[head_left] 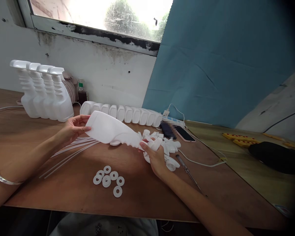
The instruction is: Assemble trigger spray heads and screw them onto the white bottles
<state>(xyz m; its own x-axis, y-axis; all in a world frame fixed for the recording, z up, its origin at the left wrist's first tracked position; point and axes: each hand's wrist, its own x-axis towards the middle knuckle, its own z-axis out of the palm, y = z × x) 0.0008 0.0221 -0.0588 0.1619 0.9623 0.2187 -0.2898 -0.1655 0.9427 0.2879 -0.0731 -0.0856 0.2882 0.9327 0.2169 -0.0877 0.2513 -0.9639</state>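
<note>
Probably light and slippery, the bottle [114,129] suits end grips: left fingers [82,129] pinch its base, right fingers [147,150] clasp its neck.

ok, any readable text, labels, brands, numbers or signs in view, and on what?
No readable text.
Held white bottle: no print visible on the side facing the camera.
Power strip: any markings too small to read.
Green-capped bottle: nothing legible.
Phone: dark screen, no text visible.
Coloured patch, lower right: too blurred to read.

Left hand [75,129], right hand [157,159], held white bottle [110,127]
</note>
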